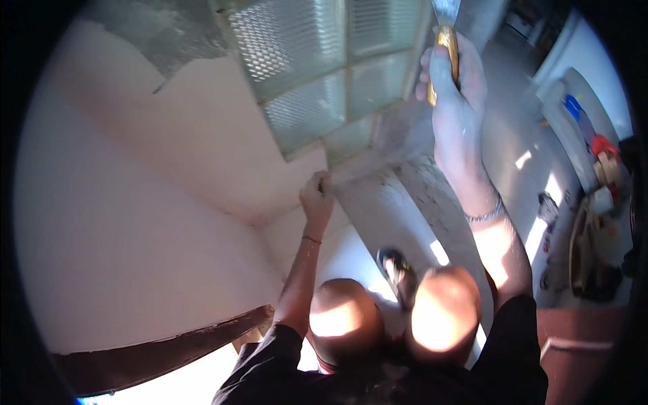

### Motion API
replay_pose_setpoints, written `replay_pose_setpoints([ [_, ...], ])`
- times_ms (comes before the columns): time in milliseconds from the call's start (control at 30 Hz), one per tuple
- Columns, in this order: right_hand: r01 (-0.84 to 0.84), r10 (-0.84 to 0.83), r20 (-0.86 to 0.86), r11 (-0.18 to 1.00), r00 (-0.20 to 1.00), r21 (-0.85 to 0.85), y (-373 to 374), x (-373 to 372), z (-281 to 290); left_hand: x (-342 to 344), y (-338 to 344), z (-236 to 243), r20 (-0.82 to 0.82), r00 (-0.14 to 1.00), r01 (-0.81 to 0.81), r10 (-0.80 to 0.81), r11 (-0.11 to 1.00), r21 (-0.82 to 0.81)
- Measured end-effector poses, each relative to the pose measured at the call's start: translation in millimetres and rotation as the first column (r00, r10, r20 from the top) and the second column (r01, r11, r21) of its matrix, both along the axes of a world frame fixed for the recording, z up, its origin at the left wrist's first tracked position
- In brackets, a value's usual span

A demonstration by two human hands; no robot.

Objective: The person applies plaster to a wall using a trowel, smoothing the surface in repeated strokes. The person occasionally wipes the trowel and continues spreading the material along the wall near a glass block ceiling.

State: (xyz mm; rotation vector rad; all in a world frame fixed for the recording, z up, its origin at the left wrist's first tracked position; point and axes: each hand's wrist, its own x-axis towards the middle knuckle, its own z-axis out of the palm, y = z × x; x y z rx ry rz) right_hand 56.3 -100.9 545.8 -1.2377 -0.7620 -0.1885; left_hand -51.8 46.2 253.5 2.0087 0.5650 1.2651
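Note:
My right hand (pixel 457 101) is raised at the upper right, its fingers wrapped round the yellow handle of a putty knife (pixel 447 42). The metal blade points up and runs out of the picture's top edge. Pale dust coats this hand and wrist. Lower and to the left, my left hand (pixel 316 194) is closed beside the lower corner of the glass-block panel (pixel 307 101), close to the pale wall (pixel 236 135). What its fingers hold, if anything, is too small to tell.
Bare grey plaster (pixel 179 34) shows above the wall's ragged paint edge. Below me are pale steps (pixel 385 209) with debris, and my sandalled foot (pixel 398 273). To the right, tools and bags (pixel 601 202) crowd beside a tipped white object. A dark brown edge (pixel 169 347) runs lower left.

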Motion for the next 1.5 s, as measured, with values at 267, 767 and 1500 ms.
replay_pose_setpoints([
  [267,-0.419,0.419,-0.129,0.908,0.899,0.026,48,-70,-33,-35,23,124,0.113,0.988,0.123,-0.104,0.975,-0.184],
  [767,-0.585,0.597,0.044,0.797,0.801,-0.149,86,-68,-47,-39,54,283,0.603,0.795,0.172,-0.058,0.976,-0.133],
  [1500,-0.599,0.617,0.056,0.779,0.785,-0.184,131,-111,-52,-70,60,286,0.460,0.887,0.273,-0.048,0.857,-0.437],
])
